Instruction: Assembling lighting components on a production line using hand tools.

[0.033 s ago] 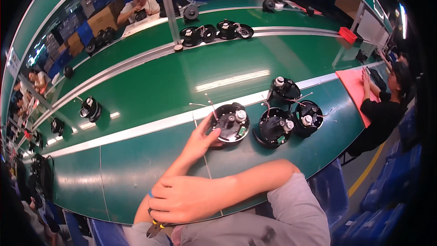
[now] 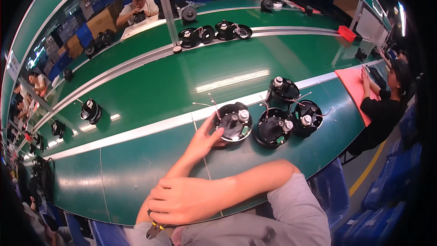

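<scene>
Loose, elbow-length grey sleeves (image 2: 298,207) and a grey garment (image 2: 223,233) with dark smudges (image 2: 269,234)

Worktop (image 2: 132,173) L of your L forearm (image 2: 181,166): open, room to pass. Your L hand (image 2: 205,135) blocks nr-L rim of blk housing (image 2: 230,130); thin wires (image 2: 214,105) jut up just beyond. To R, 3 more housings (image 2: 273,126) bunched close, only narrow gap betw. Your R forearm (image 2: 255,180) lies across nr side, bars approach there.
</scene>
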Demonstrator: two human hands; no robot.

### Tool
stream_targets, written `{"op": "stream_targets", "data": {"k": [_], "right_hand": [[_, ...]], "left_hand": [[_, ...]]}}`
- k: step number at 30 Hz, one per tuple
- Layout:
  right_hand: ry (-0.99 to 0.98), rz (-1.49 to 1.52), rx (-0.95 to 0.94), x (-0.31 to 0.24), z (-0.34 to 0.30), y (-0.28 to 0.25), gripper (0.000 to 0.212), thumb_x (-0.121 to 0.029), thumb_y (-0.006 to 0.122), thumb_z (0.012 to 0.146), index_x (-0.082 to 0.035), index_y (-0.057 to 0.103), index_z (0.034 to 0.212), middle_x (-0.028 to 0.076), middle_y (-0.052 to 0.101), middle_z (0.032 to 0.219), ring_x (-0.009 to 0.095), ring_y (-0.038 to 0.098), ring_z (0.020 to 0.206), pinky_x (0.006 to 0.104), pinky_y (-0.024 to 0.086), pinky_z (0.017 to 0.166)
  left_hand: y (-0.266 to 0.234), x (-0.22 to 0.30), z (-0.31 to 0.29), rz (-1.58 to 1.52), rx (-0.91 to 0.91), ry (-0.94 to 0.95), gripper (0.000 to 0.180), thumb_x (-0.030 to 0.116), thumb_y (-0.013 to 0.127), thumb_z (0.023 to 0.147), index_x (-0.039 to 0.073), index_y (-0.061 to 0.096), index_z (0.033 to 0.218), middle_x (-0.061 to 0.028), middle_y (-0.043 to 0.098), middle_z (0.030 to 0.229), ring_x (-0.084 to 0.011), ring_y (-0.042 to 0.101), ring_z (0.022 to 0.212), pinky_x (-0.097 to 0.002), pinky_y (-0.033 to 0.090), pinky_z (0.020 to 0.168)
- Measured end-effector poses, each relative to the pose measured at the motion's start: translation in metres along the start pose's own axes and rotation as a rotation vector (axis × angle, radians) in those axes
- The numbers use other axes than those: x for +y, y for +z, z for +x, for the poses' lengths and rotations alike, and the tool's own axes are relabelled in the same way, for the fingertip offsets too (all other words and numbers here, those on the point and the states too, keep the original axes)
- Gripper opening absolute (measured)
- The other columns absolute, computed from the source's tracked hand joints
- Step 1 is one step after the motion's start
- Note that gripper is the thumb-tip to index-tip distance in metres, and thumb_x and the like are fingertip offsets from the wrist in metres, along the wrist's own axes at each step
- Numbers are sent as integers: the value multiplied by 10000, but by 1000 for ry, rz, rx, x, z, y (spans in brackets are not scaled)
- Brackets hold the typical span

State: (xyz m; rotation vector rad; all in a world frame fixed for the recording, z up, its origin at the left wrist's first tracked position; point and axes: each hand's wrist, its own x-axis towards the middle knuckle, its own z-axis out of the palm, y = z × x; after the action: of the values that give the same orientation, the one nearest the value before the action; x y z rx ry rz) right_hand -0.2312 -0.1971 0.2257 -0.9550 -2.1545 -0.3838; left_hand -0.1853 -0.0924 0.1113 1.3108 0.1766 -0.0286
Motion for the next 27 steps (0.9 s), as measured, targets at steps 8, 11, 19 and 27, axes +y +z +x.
{"op": "stream_targets", "data": {"k": [8, 11, 19, 27], "right_hand": [[20, -76, 45, 3, -5, -18, 257, -271, 622, 762, -48, 557, 872, 33, 479, 824, 179, 494, 757, 289, 345, 642], [13, -39, 28, 4, -8, -21, 232, -244, 615, 765, -47, 561, 875, 32, 479, 822, 175, 490, 757, 288, 348, 644], [10, -72, 17, 5, -5, -18, 214, -212, 611, 762, -45, 565, 888, 37, 487, 824, 171, 499, 775, 287, 359, 644], [245, -12, -196, 25, -16, -32, 351, -189, 661, 722, -99, 570, 1049, 43, 519, 902, 196, 545, 825, 338, 402, 689]], "left_hand": [[48, -13, 36, 1, -41, -30, 774, 219, 612, 975, 196, 115, 1568, -185, 347, 1487, -201, 651, 984, -323, 582, 775], [60, -24, 44, 1, -50, -23, 771, 221, 615, 973, 202, 121, 1566, -209, 340, 1481, -204, 641, 1008, -327, 582, 774], [98, -50, 62, 36, -64, 97, 813, 271, 644, 959, 187, 108, 1565, -197, 525, 1314, -180, 652, 886, -305, 547, 706], [102, -40, 55, 161, -63, -11, 716, 395, 541, 999, 166, 164, 1563, -119, 500, 1407, -165, 632, 821, -292, 515, 638]]}}
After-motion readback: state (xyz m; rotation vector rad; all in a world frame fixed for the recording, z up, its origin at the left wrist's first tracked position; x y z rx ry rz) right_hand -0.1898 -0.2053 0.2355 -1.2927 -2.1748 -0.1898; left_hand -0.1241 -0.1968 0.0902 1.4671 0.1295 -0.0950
